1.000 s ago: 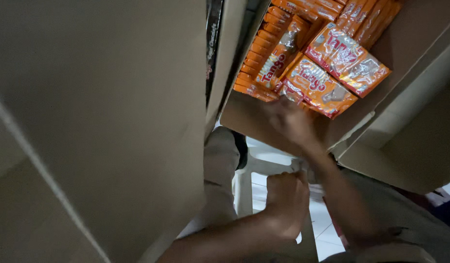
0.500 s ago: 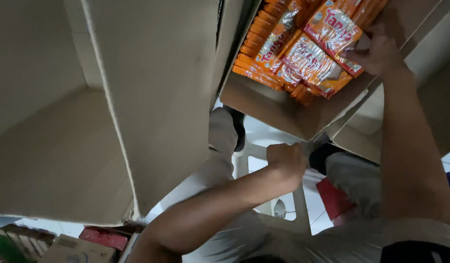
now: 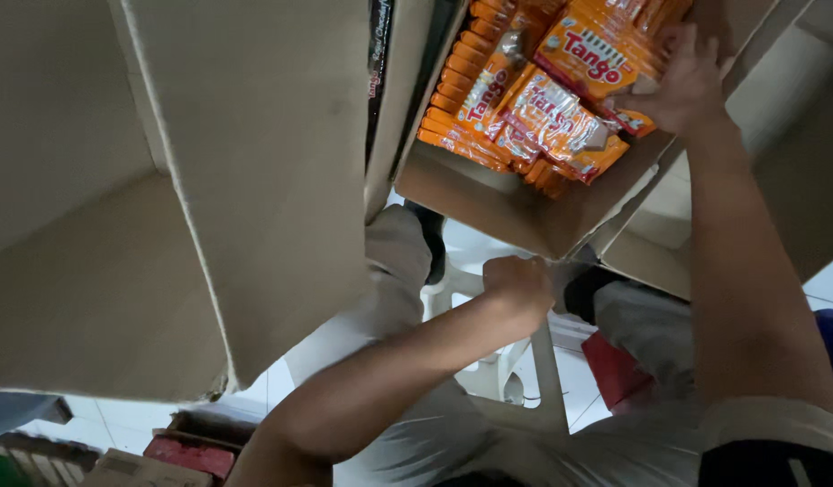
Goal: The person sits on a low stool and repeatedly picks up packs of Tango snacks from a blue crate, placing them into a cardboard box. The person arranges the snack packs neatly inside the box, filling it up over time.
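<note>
An orange wafer packet (image 3: 590, 56) is gripped by the right hand (image 3: 682, 86) at the upper right of the frame, inside an open cardboard box (image 3: 511, 203) filled with orange packets (image 3: 471, 113), some stacked on edge, some lying flat. The left hand (image 3: 517, 284) is closed in a fist at the centre, just below the box's near wall; whether anything is held in it cannot be told. A large cardboard flap (image 3: 263, 180) fills the left of the frame. A white plastic chair (image 3: 543, 379) is seen below.
</note>
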